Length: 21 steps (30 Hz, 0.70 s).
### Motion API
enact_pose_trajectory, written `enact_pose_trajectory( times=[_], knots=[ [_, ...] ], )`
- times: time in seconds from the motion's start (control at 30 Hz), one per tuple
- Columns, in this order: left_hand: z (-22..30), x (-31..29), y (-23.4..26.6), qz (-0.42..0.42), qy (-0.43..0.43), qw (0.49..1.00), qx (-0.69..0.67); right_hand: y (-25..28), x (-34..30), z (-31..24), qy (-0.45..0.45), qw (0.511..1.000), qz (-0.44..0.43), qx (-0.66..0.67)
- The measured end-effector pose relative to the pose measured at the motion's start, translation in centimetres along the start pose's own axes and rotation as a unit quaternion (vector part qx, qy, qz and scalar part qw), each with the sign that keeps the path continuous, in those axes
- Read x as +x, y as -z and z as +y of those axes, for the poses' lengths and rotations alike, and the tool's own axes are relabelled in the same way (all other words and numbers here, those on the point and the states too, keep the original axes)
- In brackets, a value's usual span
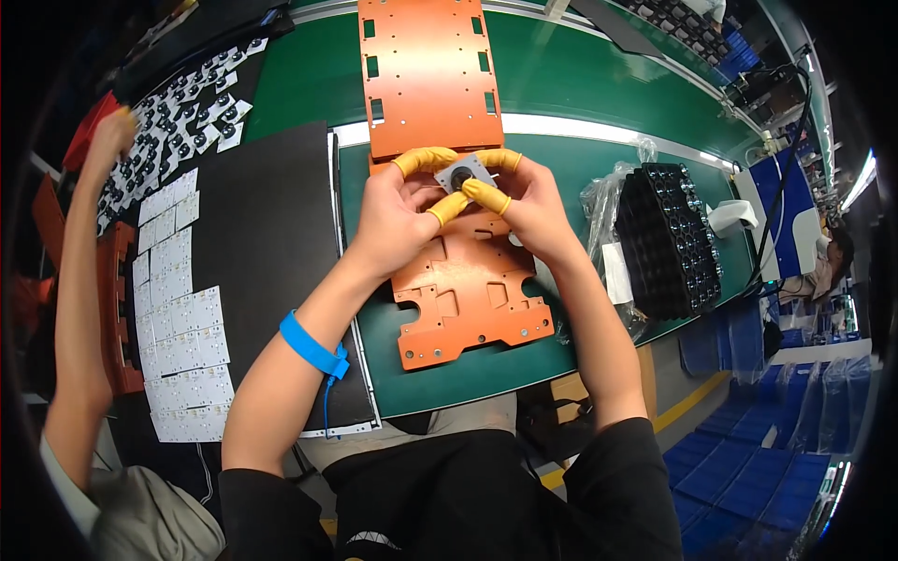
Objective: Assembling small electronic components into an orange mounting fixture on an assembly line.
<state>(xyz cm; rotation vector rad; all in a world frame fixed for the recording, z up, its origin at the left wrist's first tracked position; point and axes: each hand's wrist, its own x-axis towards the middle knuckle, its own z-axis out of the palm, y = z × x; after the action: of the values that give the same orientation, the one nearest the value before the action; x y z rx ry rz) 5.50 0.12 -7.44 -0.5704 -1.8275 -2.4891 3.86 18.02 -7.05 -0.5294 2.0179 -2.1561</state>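
Observation:
Between my two hands is a small pale square circuit board with a round black lens holder (462,177) on it. My left hand (395,213) pinches its left side, and my right hand (531,204) grips its right side, both with yellow finger cots on thumb and forefinger. Both thumbs press close to the black part, hiding some of it. Below the hands lies an orange fixture plate (468,280) with cutouts and recesses, its far end partly covered by my hands. A blue wrist strap (312,346) circles my left forearm.
Another orange plate (430,84) extends away beyond my hands. At right stands a black tray (659,238) of lens parts beside clear plastic wrap (603,201). Left are a dark mat (271,243), white boards (182,323), boards with black parts (192,117) and a co-worker's arm (79,280).

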Motion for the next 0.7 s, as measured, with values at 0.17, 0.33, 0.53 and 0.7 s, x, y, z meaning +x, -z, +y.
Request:
enact_pose_trajectory(
  times=[0.17, 0.33, 0.53, 0.7],
  knots=[
    [-0.4, -0.1, 0.1, 0.026, -0.006, 0.999, 0.047, -0.5, 0.2, -0.2, 0.01, 0.999, 0.04, -0.032],
    [-0.3, -0.2, 0.1, 0.078, -0.169, 0.938, 0.293, 0.4, 0.0, -0.8, -0.025, 0.995, 0.032, -0.096],
    [0.9, -0.2, 0.9, -0.028, -0.363, 0.814, 0.452, -0.9, -0.7, -0.5, -0.042, 0.999, 0.009, -0.012],
    [1.1, -0.1, 0.9, -0.05, -0.489, 0.697, 0.522, -1.3, -1.2, -1.1, -0.084, 0.991, -0.027, 0.104]
  ],
)
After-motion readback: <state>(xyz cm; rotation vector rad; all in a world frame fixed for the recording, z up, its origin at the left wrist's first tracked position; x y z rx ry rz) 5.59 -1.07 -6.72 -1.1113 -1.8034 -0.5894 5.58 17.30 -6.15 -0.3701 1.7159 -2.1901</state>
